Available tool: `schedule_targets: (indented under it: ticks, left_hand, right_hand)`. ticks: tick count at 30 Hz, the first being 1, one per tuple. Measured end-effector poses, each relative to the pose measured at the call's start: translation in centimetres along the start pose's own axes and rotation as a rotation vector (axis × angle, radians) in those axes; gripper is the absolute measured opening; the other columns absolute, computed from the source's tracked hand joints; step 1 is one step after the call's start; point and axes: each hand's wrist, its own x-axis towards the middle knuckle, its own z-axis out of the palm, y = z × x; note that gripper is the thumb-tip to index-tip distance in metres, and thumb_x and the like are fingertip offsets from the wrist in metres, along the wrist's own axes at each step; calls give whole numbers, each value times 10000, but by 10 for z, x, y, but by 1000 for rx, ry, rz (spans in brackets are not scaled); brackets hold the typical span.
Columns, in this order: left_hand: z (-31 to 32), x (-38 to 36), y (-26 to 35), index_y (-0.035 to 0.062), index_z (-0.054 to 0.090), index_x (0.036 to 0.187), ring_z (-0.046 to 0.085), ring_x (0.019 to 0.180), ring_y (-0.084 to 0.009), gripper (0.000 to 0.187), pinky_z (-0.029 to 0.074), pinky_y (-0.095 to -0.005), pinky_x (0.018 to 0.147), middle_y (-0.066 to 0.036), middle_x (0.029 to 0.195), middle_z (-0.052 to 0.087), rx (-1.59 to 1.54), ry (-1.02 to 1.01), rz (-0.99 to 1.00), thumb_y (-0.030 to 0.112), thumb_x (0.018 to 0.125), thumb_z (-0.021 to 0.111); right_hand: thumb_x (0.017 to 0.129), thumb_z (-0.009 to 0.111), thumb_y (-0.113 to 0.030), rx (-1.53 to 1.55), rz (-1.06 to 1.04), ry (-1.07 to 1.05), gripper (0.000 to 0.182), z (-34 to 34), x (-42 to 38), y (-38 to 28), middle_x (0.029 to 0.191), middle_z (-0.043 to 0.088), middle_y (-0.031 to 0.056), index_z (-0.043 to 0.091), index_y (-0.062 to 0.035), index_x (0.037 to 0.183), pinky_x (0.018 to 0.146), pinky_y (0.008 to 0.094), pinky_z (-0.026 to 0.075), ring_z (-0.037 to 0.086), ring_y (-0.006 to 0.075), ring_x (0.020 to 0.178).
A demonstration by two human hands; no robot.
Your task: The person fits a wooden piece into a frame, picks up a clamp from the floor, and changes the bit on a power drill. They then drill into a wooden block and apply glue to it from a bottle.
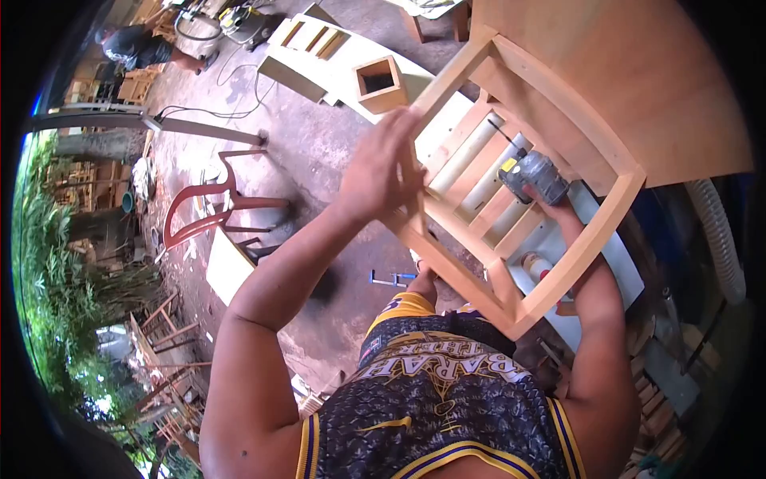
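gripping, left hand (383, 169): fingers curled, slightly blurred, around the wooden frame (582, 255)
right hand (549, 209): closed around a grey power tool (536, 177), seen through the opening
wooden frame: tilted, right of centre
wooden box (380, 97): upper centre, on a white board (351, 68)
red chair (227, 203): centre left

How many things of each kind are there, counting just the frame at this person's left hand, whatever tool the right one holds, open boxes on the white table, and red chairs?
Wooden frame, at the left hand: 1
Power tool, in the right hand: 1
Open box, on the white table: 1
Red chair: 1
Total: 4
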Motion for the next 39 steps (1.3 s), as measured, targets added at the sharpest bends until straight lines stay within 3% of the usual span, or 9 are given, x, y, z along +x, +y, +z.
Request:
schedule_targets:
  ticks: [3,8,12,16,20,28,31,34,39]
  left_hand:
    - [-22,-21,-4,46,598,1150,455,1253,-336,562,254,-521,1128,-143,1268,551,313,-294,636,509,830,604]
    - [-21,-26,-3,50,620,919,535,1080,-301,522,271,-494,1126,-110,889,570,182,-310,780,562,852,544]
    - [-14,-28,-3,61,609,838,564,987,-303,467,305,-494,1104,-99,868,576,193,-226,776,525,859,553]
    - [-18,-29,5,59,628,884,561,1007,-298,455,320,-501,1085,-117,896,588,293,-255,780,507,877,546]
    - [-21,-25,0,85,653,925,555,1057,-308,168,333,-477,1084,-116,1001,620,83,-352,663,172,783,678]
    - [-35,21,-36,109,575,1256,298,1388,-358,404,248,-489,1138,-179,1467,363,92,-172,592,168,861,637]
    - [-14,39,-59,1,410,1374,419,1312,-354,595,328,-431,1093,-264,1389,428,-375,-85,293,217,873,647]
    - [-5,42,-76,-58,405,1331,606,862,-177,546,511,-318,786,-129,1011,630,-1128,-595,-241,193,909,643]
    - [-10,44,-80,-39,450,1245,614,797,-153,493,516,-285,725,-125,971,639,-1159,-626,-273,229,896,672]
  right_hand:
    - [798,768,-345,144,149,130,717,-5,6,-10,1313,551,152,446,-52,1368,1014,352,418,542,237,1188]
    - [805,748,-121,468,104,54,599,3,-31,6,1242,607,78,465,2,1318,929,320,487,607,181,1071]
    - [825,675,16,746,11,74,516,0,-34,2,1211,608,91,472,10,1299,947,337,484,586,181,1114]
    - [847,693,-81,644,125,144,523,4,-48,11,1182,605,115,467,12,1310,956,330,466,586,190,1084]
    - [898,658,-194,690,279,314,500,-24,-107,-8,1088,621,102,473,13,1313,922,314,461,592,180,1014]
    - [979,536,-172,706,428,1049,219,-65,-228,-146,917,628,26,600,-11,1113,713,240,491,569,90,771]
    - [970,558,-179,579,292,926,165,-33,-196,-242,859,619,12,603,-21,990,700,222,474,557,64,751]
    - [965,573,-197,540,289,497,247,15,-117,-322,964,662,104,601,-8,1121,792,284,500,633,152,885]
    - [936,497,-524,106,669,72,558,42,-31,-366,919,648,251,626,11,1030,758,406,484,645,360,871]
